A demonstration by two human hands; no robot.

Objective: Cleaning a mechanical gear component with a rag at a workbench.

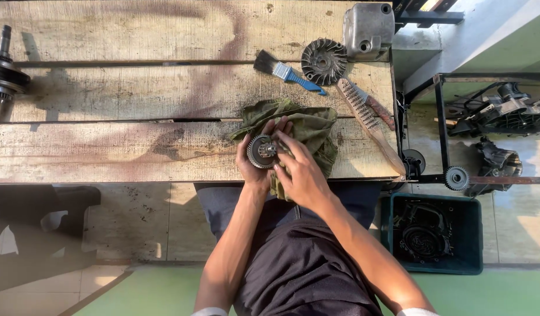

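A single view comes from a camera worn on the person's head, facing almost straight down. It sits close above the forearms, which enter from the bottom edge and meet near the middle. The plank table [135, 93] spans the upper half, its near edge running across the centre. Below it show the person's lap and the tiled floor [135, 222]; a green crate [474, 234] lies right.

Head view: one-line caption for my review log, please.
Left hand holds a round toothed metal gear while the right hand presses a crumpled olive-green rag to it, over a weathered wooden plank bench.
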